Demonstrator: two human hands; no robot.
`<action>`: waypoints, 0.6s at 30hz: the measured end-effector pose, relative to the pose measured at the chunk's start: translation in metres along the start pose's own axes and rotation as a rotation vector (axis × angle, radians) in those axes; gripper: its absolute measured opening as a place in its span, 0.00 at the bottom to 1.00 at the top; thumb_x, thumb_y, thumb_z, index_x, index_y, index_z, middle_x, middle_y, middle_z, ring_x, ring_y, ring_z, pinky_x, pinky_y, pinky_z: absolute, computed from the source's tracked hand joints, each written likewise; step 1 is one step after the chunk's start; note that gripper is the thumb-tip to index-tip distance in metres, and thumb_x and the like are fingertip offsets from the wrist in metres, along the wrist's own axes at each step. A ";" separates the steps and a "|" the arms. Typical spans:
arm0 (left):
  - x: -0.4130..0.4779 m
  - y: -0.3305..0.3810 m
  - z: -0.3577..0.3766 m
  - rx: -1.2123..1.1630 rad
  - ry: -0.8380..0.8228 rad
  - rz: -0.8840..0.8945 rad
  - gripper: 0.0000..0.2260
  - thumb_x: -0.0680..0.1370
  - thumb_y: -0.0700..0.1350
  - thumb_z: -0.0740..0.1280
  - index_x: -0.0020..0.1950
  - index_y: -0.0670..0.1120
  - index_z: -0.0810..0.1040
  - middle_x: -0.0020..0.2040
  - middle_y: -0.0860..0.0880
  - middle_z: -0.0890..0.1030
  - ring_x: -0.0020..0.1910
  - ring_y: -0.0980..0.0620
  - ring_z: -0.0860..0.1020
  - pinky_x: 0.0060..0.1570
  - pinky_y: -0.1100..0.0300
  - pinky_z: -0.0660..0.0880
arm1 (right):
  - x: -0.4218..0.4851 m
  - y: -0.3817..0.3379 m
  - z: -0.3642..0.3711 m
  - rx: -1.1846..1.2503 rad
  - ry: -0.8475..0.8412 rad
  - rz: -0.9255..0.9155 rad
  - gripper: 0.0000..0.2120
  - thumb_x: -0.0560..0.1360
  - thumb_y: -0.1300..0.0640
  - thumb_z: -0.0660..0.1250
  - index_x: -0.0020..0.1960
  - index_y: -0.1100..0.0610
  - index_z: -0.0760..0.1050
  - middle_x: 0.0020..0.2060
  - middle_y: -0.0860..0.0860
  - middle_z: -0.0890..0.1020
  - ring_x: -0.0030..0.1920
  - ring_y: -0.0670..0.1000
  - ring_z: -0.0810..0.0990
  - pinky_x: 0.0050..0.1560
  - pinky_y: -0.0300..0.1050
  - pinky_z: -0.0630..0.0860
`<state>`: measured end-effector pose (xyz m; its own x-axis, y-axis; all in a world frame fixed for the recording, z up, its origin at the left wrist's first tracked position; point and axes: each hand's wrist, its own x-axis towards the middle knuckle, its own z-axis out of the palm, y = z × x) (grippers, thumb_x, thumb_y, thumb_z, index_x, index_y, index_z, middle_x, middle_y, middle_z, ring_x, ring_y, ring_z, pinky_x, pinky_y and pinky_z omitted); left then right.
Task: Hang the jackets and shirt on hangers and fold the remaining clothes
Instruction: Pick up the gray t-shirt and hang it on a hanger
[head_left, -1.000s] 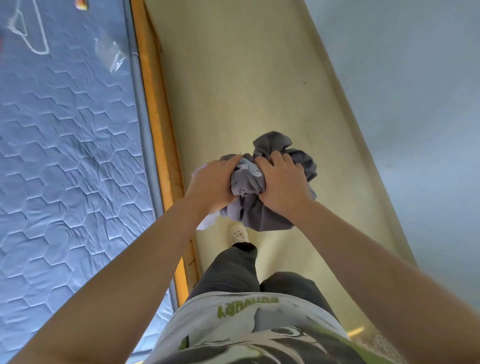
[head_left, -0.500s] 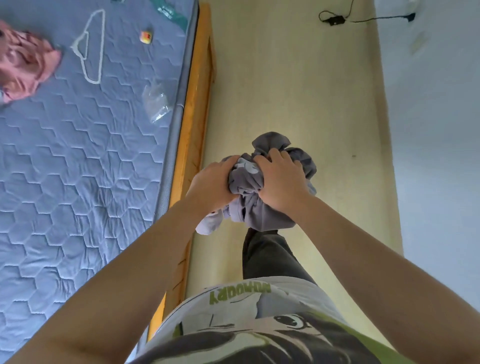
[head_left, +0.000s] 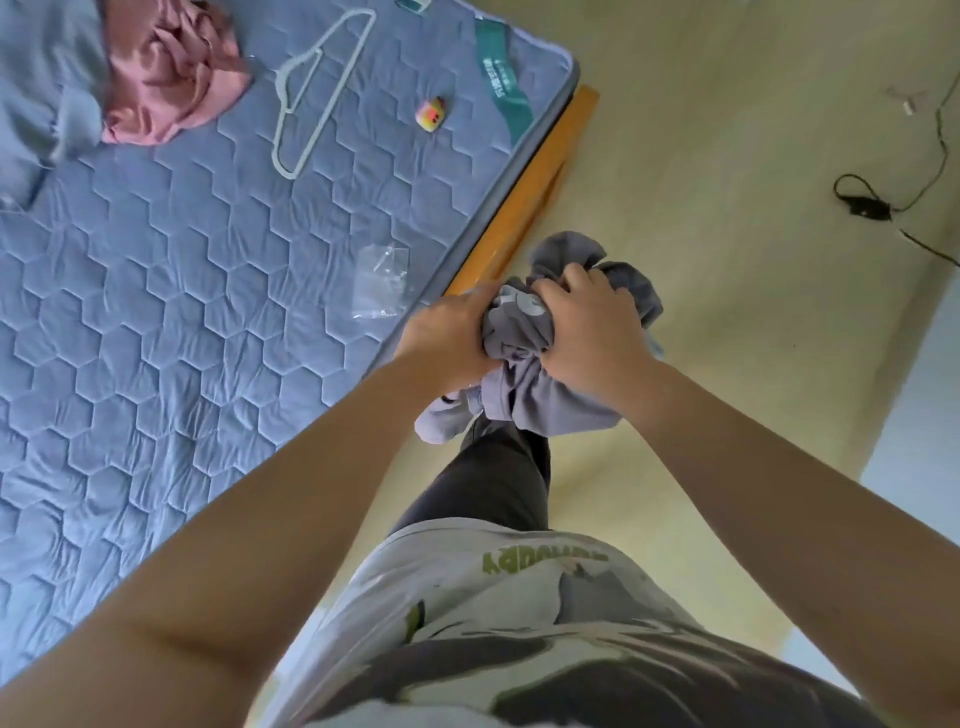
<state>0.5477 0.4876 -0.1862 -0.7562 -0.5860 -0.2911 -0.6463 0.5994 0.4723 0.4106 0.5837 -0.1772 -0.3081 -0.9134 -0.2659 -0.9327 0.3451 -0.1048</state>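
Note:
Both hands grip a bundled grey garment (head_left: 540, 400) with a pale print, held in the air above the floor just off the mattress corner. My left hand (head_left: 447, 338) clutches its left side and my right hand (head_left: 592, 332) its right side, fingers curled into the cloth. On the blue quilted mattress (head_left: 156, 291) lie a white hanger (head_left: 317, 93), a crumpled pink garment (head_left: 166, 73) at the top left, and a pale blue garment (head_left: 36, 98) at the left edge.
A small pink and yellow object (head_left: 434, 115) and a clear plastic bag (head_left: 379, 283) lie on the mattress. An orange wooden bed frame (head_left: 524, 192) borders it. A black cable (head_left: 883, 202) lies on the yellowish floor at the right. My dark trouser leg (head_left: 498, 483) stands below the bundle.
The view has swung left toward the bed, bringing the hanger, pink garment and mattress corner into sight. Both hands keep the same grip on the grey bundle.

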 end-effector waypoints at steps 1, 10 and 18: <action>0.020 -0.010 -0.004 -0.028 0.025 -0.054 0.27 0.73 0.53 0.68 0.71 0.56 0.66 0.49 0.51 0.77 0.51 0.44 0.77 0.41 0.58 0.67 | 0.031 0.003 -0.006 -0.020 -0.005 -0.050 0.15 0.69 0.55 0.70 0.54 0.56 0.71 0.50 0.57 0.73 0.50 0.61 0.73 0.43 0.54 0.70; 0.148 -0.087 -0.077 -0.191 0.184 -0.505 0.29 0.70 0.47 0.69 0.70 0.53 0.67 0.50 0.50 0.78 0.51 0.45 0.77 0.39 0.59 0.64 | 0.272 -0.025 -0.057 -0.128 -0.136 -0.468 0.24 0.67 0.57 0.69 0.63 0.55 0.70 0.57 0.57 0.71 0.57 0.62 0.70 0.50 0.56 0.69; 0.213 -0.106 -0.127 -0.344 0.335 -0.837 0.29 0.70 0.49 0.71 0.70 0.54 0.67 0.53 0.46 0.81 0.51 0.40 0.78 0.40 0.56 0.71 | 0.400 -0.040 -0.099 -0.193 -0.182 -0.863 0.27 0.68 0.56 0.69 0.66 0.54 0.68 0.58 0.57 0.70 0.59 0.61 0.70 0.49 0.54 0.69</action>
<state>0.4679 0.2303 -0.1926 0.0389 -0.9079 -0.4173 -0.8572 -0.2450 0.4530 0.3063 0.1834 -0.1841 0.5326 -0.7841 -0.3186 -0.8462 -0.5017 -0.1798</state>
